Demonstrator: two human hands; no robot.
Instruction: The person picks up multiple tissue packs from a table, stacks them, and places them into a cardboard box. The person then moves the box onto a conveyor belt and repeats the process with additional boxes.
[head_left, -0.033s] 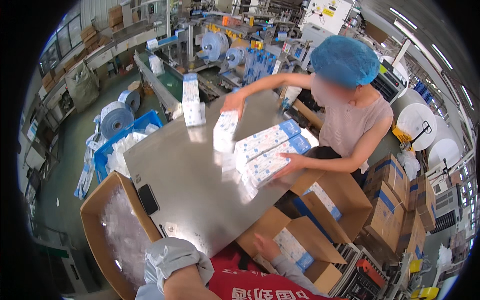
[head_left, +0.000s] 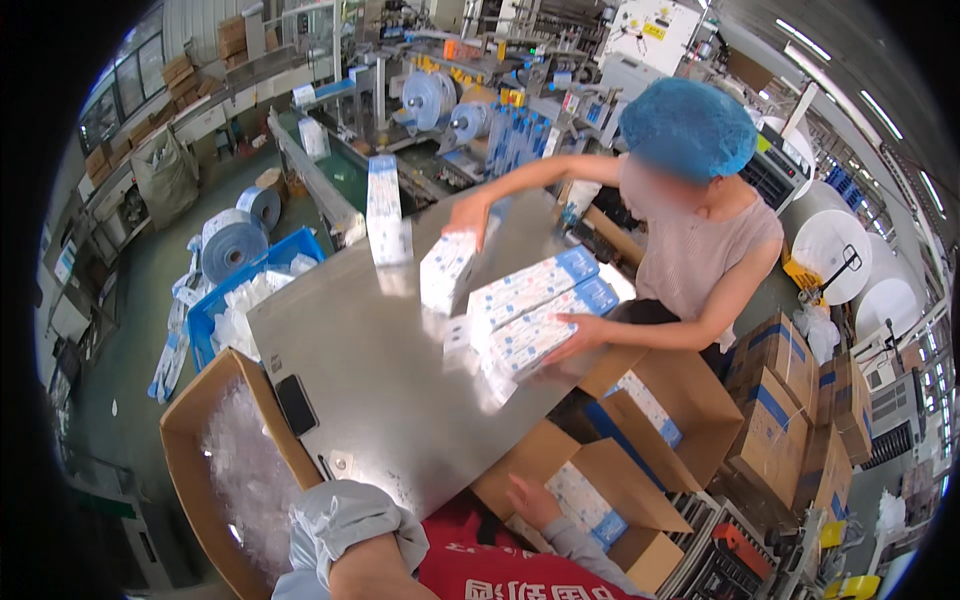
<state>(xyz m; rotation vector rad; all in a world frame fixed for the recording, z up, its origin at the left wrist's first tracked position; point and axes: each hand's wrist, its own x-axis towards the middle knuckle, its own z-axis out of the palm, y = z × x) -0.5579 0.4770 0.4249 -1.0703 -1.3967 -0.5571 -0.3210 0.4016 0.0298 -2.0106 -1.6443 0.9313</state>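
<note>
My right hand (head_left: 536, 503) hangs at the left side of a nearby open carton (head_left: 515, 458). Its fingers look loosely extended, and I see nothing in them. Inside that carton lies a white patterned pack with a blue end (head_left: 580, 500). On my left, only a rolled grey sleeve (head_left: 355, 515) and forearm show; the hand itself is beyond the lower edge. Across the metal table (head_left: 370, 400), a co-worker in a blue hair net has one hand on an upright patterned pack (head_left: 447, 272) and the other against two long packs lying side by side (head_left: 545, 290).
A further pack (head_left: 383, 205) stands at the table's far left. A black phone (head_left: 296, 404) lies near the left edge, above a carton of clear plastic bags (head_left: 245, 470). A blue crate (head_left: 205, 330) stands beyond it. Another open carton (head_left: 690, 395) and stacked closed cartons (head_left: 775, 420) stand right.
The co-worker's far hand and the pack under it have shifted slightly, and the pack's side faces now show more clearly. My right hand stays by the carton.
</note>
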